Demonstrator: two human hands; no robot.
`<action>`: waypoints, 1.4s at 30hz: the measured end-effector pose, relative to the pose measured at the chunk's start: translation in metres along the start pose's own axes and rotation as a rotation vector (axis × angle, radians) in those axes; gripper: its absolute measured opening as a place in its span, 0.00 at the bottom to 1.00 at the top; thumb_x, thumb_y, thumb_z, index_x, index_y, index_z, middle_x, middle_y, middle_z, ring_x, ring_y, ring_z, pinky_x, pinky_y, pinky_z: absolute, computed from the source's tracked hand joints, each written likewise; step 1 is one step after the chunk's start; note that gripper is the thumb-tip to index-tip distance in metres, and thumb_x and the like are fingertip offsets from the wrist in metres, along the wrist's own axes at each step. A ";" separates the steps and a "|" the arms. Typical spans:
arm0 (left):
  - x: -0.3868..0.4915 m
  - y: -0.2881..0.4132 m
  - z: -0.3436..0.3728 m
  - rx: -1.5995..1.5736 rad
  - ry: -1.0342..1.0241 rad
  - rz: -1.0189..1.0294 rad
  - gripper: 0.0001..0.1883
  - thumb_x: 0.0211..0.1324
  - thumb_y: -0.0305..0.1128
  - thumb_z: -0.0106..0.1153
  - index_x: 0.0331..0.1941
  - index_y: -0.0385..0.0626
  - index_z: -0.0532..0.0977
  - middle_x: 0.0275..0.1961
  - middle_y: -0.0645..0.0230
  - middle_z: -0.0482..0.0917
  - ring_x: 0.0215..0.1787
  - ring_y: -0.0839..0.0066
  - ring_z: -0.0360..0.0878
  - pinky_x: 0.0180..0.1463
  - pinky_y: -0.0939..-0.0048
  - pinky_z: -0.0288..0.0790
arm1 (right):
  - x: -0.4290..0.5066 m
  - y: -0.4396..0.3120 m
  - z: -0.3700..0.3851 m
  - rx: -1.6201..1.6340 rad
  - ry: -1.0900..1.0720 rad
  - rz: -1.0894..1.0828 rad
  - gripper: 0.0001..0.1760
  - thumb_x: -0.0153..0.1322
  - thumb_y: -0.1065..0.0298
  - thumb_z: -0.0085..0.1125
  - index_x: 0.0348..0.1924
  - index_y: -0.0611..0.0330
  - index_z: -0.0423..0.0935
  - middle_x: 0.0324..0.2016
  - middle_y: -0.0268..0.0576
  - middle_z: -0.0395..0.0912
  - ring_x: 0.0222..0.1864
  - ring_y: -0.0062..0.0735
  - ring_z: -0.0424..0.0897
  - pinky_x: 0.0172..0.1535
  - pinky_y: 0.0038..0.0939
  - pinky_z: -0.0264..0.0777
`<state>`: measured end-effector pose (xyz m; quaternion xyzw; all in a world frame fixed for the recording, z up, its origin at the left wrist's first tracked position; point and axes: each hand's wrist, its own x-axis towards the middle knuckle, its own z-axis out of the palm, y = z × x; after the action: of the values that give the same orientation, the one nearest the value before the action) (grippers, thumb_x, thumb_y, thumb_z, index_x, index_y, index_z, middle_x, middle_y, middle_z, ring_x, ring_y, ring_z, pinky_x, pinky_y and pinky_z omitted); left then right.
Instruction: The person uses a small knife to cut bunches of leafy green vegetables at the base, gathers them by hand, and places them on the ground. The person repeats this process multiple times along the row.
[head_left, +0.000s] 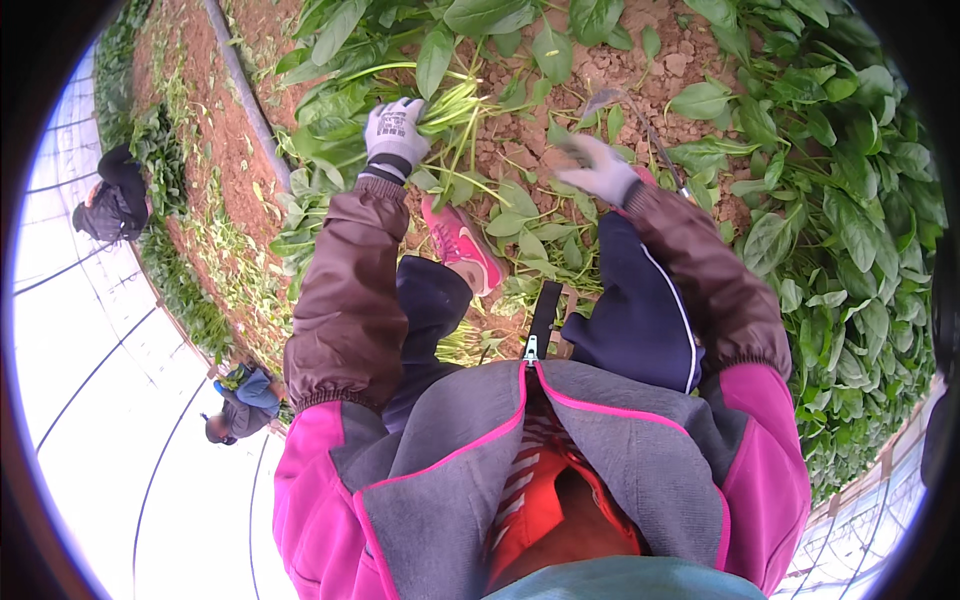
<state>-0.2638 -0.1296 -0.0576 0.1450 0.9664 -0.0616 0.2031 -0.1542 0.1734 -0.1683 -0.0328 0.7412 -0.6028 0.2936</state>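
My left hand (396, 131), in a grey-white work glove with printing on its back, is closed around a bunch of leafy greens that look like spinach. The bunch's pale stems (454, 105) point right, and its leaves (337, 112) spread to the left. My right hand (596, 166), also gloved, is blurred by motion above the soil, fingers apart and nothing visible in them. Just beyond it lies a sickle (651, 131) with a thin curved shaft and a greyish blade; its handle end is partly hidden near my right sleeve.
Dense leafy plants (847, 195) grow along the right. Loose leaves (525, 217) lie around my pink shoe (465, 247). A grey pipe (247, 90) crosses the soil at upper left. Two people, one crouching (116, 199) and one lower down (247, 401), are near the plastic-film wall (97, 345).
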 end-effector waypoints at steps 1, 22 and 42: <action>-0.001 0.003 0.002 -0.060 0.015 0.039 0.23 0.42 0.42 0.67 0.46 0.54 0.76 0.46 0.67 0.79 0.52 0.63 0.76 0.62 0.62 0.63 | 0.024 -0.011 0.012 0.232 -0.102 0.033 0.35 0.64 0.56 0.67 0.62 0.56 0.68 0.52 0.46 0.77 0.48 0.36 0.80 0.50 0.35 0.74; -0.062 0.170 -0.173 -1.645 0.444 0.285 0.20 0.47 0.26 0.70 0.45 0.38 0.76 0.39 0.70 0.83 0.38 0.83 0.79 0.45 0.76 0.73 | -0.131 -0.274 -0.181 -0.622 0.466 -0.502 0.48 0.54 0.38 0.74 0.58 0.64 0.71 0.54 0.52 0.73 0.58 0.45 0.73 0.62 0.41 0.66; -0.205 0.151 -0.249 -0.227 0.718 0.272 0.33 0.52 0.54 0.61 0.59 0.49 0.70 0.51 0.64 0.77 0.50 0.65 0.77 0.53 0.64 0.69 | -0.126 -0.325 -0.049 0.694 0.048 -0.599 0.22 0.68 0.73 0.62 0.54 0.65 0.72 0.45 0.40 0.79 0.45 0.26 0.80 0.51 0.26 0.74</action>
<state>-0.1317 0.0060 0.2442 0.2607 0.9486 0.1275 -0.1263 -0.1722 0.1793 0.1831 -0.1312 0.4600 -0.8742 0.0827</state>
